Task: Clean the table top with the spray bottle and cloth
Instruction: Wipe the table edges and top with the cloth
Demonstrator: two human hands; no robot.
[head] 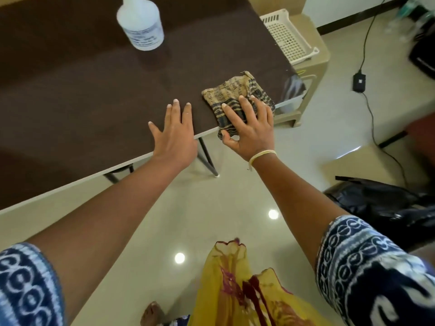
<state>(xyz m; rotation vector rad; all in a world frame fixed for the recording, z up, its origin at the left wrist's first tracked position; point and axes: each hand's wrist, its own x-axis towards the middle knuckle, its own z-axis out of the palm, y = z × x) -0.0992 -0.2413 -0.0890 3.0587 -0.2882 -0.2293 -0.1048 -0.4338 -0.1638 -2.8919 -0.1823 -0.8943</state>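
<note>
Folded tan-and-dark-blue striped cloth lies on the dark brown table, at its near right corner, one fold hanging over the near edge. Right hand lies flat on the cloth, fingers spread and straight, pressing it to the surface; thumb sits at the overhanging fold. No curl around the fabric: the grip is wide, palm down. A pale yellow band circles the right wrist.

Left hand just beside the cloth, not touching it, flat on the bare table by the near edge, fingers straight and spread, holding nothing.

Translucent white plastic spray bottle with a printed label stands upright farther back on the table, well apart from both hands; its top is cut off by the frame.

Beyond the table's right end, a white perforated plastic tray rests on a beige plastic stool. A black cable with an adapter block runs across the glossy tiled floor. A crumpled black plastic bag lies on the right. Blue-and-white patterned sleeves and yellow fabric show at the bottom.
</note>
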